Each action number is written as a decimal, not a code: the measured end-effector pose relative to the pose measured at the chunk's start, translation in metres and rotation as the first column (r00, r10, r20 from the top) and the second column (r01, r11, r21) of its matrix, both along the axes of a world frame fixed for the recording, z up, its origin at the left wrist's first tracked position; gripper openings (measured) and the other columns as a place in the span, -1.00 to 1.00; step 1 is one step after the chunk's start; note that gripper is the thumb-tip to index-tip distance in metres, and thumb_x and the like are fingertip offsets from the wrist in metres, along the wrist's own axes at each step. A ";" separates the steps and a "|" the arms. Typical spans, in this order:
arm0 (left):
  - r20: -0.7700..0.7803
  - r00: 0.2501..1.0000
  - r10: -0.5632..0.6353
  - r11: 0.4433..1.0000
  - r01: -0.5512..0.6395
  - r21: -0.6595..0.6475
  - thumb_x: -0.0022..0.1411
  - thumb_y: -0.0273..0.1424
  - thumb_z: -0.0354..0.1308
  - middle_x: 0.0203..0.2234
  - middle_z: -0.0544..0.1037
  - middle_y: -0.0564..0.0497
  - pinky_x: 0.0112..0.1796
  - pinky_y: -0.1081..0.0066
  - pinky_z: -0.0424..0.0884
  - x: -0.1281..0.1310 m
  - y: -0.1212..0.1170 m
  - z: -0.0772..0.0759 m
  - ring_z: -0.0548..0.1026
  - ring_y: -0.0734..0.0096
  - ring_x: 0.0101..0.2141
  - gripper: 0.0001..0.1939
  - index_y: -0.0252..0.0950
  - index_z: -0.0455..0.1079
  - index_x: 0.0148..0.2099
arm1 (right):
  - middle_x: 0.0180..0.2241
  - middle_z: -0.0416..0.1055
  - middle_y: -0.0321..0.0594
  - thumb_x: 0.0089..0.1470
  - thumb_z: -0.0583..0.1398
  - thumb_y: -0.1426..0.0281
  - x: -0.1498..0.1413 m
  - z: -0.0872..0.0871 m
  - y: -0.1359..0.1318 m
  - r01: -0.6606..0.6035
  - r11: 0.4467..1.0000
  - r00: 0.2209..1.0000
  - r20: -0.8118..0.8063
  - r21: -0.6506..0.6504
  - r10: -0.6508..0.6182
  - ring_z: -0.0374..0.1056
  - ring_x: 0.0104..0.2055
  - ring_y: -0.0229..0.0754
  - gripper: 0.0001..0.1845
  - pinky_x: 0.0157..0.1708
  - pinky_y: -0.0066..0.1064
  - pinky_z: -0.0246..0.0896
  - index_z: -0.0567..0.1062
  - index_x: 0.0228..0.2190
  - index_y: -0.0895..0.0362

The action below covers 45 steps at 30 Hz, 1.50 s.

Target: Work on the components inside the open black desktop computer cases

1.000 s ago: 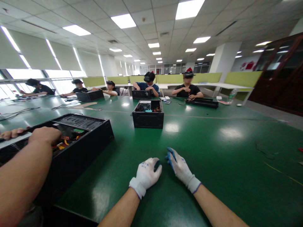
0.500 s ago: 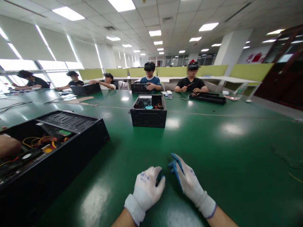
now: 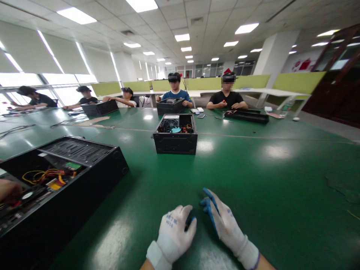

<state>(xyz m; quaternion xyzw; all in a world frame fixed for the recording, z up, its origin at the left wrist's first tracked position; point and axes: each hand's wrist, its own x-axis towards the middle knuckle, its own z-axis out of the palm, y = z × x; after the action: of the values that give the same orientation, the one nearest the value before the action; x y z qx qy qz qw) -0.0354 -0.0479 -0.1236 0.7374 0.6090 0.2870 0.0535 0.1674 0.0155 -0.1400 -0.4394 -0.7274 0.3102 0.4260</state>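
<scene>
Low over the green counter [image 3: 281,195], the left hand [image 3: 176,228] and right hand [image 3: 225,219], both in white gloves with blue inner sides, sit just beside each other. The left grip is apart, a gap showing between thumb and fingers; the right grip is apart too, its fingers loosely bent. Whether either touches the surface, I cannot tell. To the left lies a large black computer case [image 3: 84,183], yellow wires [image 3: 42,174] inside, with a co-worker's hand [image 3: 9,192] reaching in. Straight ahead, well apart from both gloves, stands a smaller case [image 3: 176,144], a fan [image 3: 171,124] visible within. Across the counter, a person in blue [image 3: 178,95] handles another case [image 3: 170,108]. Yellow-green partitions [image 3: 298,83] rise behind.
</scene>
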 end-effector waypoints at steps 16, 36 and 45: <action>0.036 0.999 -0.011 0.999 0.013 -0.034 0.33 -0.21 0.08 -0.21 0.63 -0.04 -0.13 0.26 0.53 0.000 -0.002 0.009 0.61 0.24 -0.22 -0.67 -0.20 0.46 0.06 | -0.21 0.56 -0.09 0.36 -0.05 0.05 -0.009 0.022 -0.006 -0.032 0.999 0.999 -0.022 -0.041 0.032 0.50 -0.27 -0.16 -0.42 -0.15 -0.28 0.46 0.35 0.19 0.14; -0.059 0.998 -0.033 0.998 0.036 0.058 0.37 -0.15 0.01 -0.04 0.64 -0.10 -0.03 0.16 0.56 -0.010 0.008 -0.009 0.62 0.17 -0.05 -0.60 -0.23 0.47 0.08 | -0.06 0.57 0.01 0.33 -0.01 0.05 -0.013 0.032 -0.013 0.068 0.994 0.997 0.028 0.080 -0.071 0.50 -0.04 -0.03 -0.42 0.00 -0.21 0.38 0.47 0.12 0.16; -0.096 0.994 -0.046 0.997 0.040 -0.069 0.40 -0.19 -0.01 -0.05 0.63 -0.08 -0.04 0.23 0.54 -0.005 0.004 0.008 0.62 0.25 -0.10 -0.61 -0.23 0.45 0.12 | -0.17 0.57 -0.07 0.36 -0.05 0.04 -0.013 0.026 -0.010 0.055 0.998 0.998 0.037 0.014 -0.056 0.49 -0.17 -0.10 -0.42 -0.09 -0.24 0.40 0.42 0.15 0.14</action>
<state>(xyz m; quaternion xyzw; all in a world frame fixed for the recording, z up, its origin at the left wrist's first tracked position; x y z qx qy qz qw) -0.0405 -0.0437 -0.1153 0.7612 0.6042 0.2291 0.0546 0.1541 0.0060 -0.1143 -0.4625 -0.7247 0.2855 0.4236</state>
